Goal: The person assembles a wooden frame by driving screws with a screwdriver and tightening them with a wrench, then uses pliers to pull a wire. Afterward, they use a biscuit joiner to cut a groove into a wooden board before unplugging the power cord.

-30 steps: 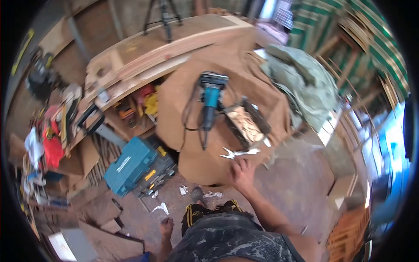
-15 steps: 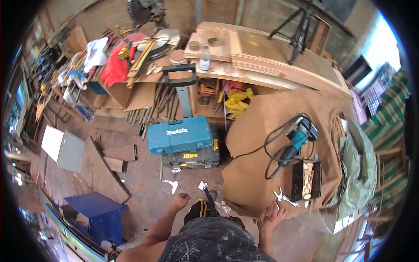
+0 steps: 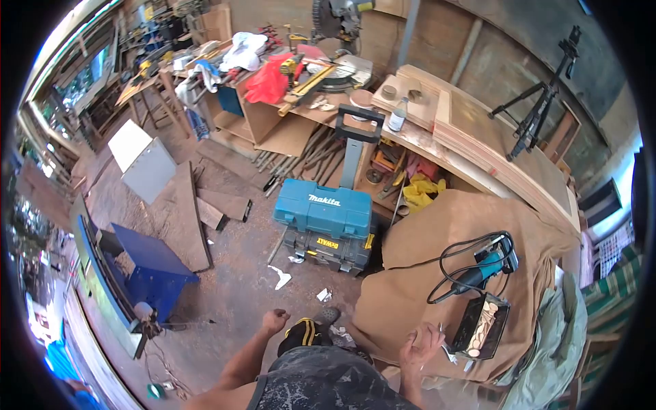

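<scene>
My left hand (image 3: 275, 320) hangs over the floor, fingers curled together; what they hold, if anything, is too small to make out. At the near edge of the brown cloth (image 3: 417, 260), my right hand (image 3: 421, 344) has its fingers partly bent, beside a small metal tool (image 3: 449, 355) that it partly hides. Whether the hand touches the tool is unclear. A black box (image 3: 502, 326) of light wooden pieces (image 3: 484, 328) lies just right of it. Farther back on the cloth is a teal power tool (image 3: 478, 272) with a looped black cable.
A teal Makita case (image 3: 322, 207) sits on a black DeWalt box (image 3: 326, 250) ahead. Behind stands a cluttered bench with stacked boards (image 3: 506, 140) and a tripod (image 3: 536, 109). A blue panel structure (image 3: 154, 266) and wooden offcuts (image 3: 222, 205) are on the left.
The view has turned left, so the surroundings appear shifted right. My right hand now looks more bent and closer to the metal tool, covering part of it.
</scene>
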`<move>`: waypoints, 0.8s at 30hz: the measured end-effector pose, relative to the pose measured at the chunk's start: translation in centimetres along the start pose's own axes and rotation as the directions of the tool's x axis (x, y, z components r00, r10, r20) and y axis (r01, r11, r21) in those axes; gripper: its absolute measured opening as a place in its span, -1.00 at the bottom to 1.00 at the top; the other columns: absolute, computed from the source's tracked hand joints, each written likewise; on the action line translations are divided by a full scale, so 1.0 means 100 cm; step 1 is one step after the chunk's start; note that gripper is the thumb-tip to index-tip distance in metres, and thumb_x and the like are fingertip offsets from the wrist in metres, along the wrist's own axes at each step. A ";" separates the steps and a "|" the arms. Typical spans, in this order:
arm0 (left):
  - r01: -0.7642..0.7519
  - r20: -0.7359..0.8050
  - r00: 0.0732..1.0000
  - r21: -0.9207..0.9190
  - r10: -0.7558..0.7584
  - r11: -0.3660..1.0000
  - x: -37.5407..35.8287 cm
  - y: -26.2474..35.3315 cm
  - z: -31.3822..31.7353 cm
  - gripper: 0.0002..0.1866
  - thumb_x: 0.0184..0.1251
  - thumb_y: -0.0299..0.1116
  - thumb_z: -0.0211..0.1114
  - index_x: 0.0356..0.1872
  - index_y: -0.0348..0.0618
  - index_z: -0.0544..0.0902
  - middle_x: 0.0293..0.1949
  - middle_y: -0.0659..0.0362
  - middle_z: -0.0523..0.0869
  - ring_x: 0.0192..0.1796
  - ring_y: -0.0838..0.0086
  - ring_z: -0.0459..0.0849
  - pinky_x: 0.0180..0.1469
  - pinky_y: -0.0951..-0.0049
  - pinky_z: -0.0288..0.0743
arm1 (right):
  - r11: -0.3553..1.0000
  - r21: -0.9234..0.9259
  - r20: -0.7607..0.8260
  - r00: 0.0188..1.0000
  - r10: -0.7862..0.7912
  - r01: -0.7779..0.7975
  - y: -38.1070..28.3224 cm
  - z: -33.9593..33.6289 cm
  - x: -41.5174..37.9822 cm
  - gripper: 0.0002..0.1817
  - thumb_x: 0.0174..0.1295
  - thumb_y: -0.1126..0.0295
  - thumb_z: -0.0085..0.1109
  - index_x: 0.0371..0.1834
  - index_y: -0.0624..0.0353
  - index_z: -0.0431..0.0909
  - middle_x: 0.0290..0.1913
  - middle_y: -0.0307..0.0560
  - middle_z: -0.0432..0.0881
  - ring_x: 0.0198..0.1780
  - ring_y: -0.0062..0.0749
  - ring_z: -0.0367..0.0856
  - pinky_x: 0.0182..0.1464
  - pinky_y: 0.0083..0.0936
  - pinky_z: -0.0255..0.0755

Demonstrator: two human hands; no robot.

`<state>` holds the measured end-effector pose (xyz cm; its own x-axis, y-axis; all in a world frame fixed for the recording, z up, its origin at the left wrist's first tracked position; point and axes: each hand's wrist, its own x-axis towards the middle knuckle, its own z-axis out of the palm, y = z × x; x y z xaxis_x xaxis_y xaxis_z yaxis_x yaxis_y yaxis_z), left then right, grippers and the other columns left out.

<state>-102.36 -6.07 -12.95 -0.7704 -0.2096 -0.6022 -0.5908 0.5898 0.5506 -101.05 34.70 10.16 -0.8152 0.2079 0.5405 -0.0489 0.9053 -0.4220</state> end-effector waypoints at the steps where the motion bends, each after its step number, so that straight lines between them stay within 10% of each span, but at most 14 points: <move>1: 0.009 -0.019 1.000 -0.017 -0.009 1.000 -0.010 -0.011 0.007 -0.47 0.29 0.02 0.33 0.11 -0.17 0.74 0.09 -0.11 0.75 0.20 0.06 0.70 0.29 0.23 0.54 | 0.997 0.014 0.028 0.997 -0.077 0.077 0.001 -0.001 -0.005 -0.69 0.11 0.50 0.18 -0.04 0.31 0.61 -0.06 0.11 0.60 -0.03 0.07 0.47 0.08 -0.03 0.34; 13: 0.364 -0.143 0.896 -0.302 -0.420 0.881 -0.187 -0.143 0.075 -0.51 0.29 0.00 0.31 0.06 -0.17 0.77 -0.01 -0.11 0.79 0.12 0.11 0.76 0.21 0.25 0.57 | 0.950 0.263 0.241 0.943 -0.231 0.166 -0.019 0.016 -0.056 -0.68 0.07 0.45 0.28 -0.07 0.22 0.64 -0.01 0.02 0.58 0.05 0.02 0.46 0.14 -0.03 0.33; 24: 0.444 -0.236 0.751 -0.511 -0.616 0.737 -0.204 -0.251 0.037 -0.54 0.31 -0.01 0.36 0.00 -0.20 0.79 -0.11 -0.09 0.83 0.01 0.13 0.81 0.16 0.24 0.57 | 0.786 0.519 0.281 0.801 -0.529 0.336 -0.190 0.123 -0.049 -0.72 0.07 0.47 0.30 -0.10 0.16 0.70 -0.09 -0.10 0.67 -0.03 -0.07 0.54 0.07 -0.13 0.36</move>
<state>-70.96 -13.71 -16.58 -0.2714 -0.7048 -0.6554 -0.8994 -0.0568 0.4335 -103.16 11.94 6.57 -0.7893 -0.4164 0.4512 -0.6122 0.5889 -0.5276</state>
